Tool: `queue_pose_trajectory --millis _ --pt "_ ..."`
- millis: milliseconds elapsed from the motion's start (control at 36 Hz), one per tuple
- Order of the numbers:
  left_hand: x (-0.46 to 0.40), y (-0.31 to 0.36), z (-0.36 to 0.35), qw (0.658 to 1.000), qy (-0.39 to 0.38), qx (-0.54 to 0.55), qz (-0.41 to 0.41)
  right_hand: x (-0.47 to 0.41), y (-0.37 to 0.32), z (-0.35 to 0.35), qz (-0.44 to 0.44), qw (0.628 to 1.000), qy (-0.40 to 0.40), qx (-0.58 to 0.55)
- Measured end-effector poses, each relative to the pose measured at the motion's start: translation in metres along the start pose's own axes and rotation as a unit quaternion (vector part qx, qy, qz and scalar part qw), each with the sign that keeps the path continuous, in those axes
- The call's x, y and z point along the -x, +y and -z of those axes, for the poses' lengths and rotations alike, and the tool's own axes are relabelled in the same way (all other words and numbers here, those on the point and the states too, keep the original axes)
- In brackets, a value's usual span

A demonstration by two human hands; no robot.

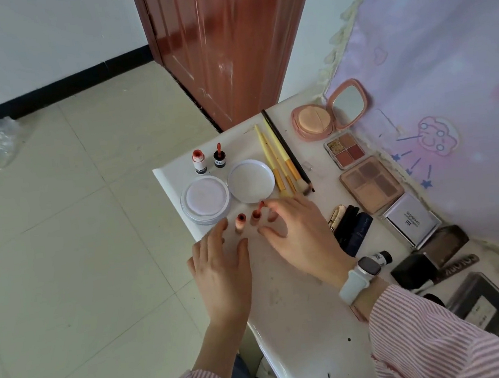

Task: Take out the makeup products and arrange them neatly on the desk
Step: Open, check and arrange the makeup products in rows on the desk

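On the white desk (301, 301) two small peach lip-gloss pieces stand upright: an open tube (240, 222) and its cap with the wand pointing up (256, 213). My left hand (221, 266) lies flat with straight fingers just left of the tube. My right hand (298, 233) hovers with loosely spread fingers right beside the cap; a grip is not visible. Behind them lie a round powder jar (205, 200), its lid (251, 181), another gloss tube (199, 162) with its black cap (219, 157), yellow brushes (279, 160) and a black pencil (288, 153).
Along the right stand an open pink compact (327, 114), a small palette (346, 149), a larger palette (371, 185), a white case (412, 220), dark lipsticks (350, 225), a small bottle (381, 257) and black cases (416, 269). The desk's left edge drops to the tiled floor (73, 209).
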State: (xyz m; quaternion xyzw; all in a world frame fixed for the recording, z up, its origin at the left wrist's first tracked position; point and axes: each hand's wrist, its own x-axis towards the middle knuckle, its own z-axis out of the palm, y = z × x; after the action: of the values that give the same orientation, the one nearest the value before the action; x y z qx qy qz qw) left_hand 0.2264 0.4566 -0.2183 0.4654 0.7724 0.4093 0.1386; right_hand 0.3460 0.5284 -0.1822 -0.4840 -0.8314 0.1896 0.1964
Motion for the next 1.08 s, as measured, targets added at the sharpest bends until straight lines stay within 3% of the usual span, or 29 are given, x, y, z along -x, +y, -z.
queue_pose_trajectory --millis 111,194,306,417,556,778,1028,1083 --pt "0.019 0.007 0.008 1.000 0.015 0.007 -0.004 0.012 0.015 0.031 -0.033 0.998 0.053 -0.005" --pt "0.035 0.012 0.009 0.998 0.018 -0.020 -0.056 0.014 0.046 0.056 -0.111 0.985 0.100 0.089" --pt "0.048 0.018 0.006 0.994 -0.016 -0.020 -0.109 0.006 0.081 0.075 -0.249 0.949 0.025 0.194" --pt "0.052 0.024 0.001 0.989 -0.071 -0.022 -0.124 -0.001 0.099 0.082 -0.284 0.940 -0.049 0.181" --pt "0.053 0.019 -0.004 0.983 -0.108 -0.071 -0.131 -0.004 0.104 0.084 -0.259 0.943 -0.080 0.194" --pt "0.055 0.019 -0.007 0.983 -0.087 -0.080 -0.138 -0.006 0.094 0.095 -0.226 0.947 -0.127 0.191" --pt "0.051 0.044 -0.007 0.988 -0.103 -0.009 -0.111 -0.003 0.073 0.131 -0.081 0.930 -0.019 0.357" --pt "0.049 0.058 -0.008 0.988 -0.109 0.033 -0.108 -0.003 0.069 0.144 -0.098 0.933 -0.021 0.346"
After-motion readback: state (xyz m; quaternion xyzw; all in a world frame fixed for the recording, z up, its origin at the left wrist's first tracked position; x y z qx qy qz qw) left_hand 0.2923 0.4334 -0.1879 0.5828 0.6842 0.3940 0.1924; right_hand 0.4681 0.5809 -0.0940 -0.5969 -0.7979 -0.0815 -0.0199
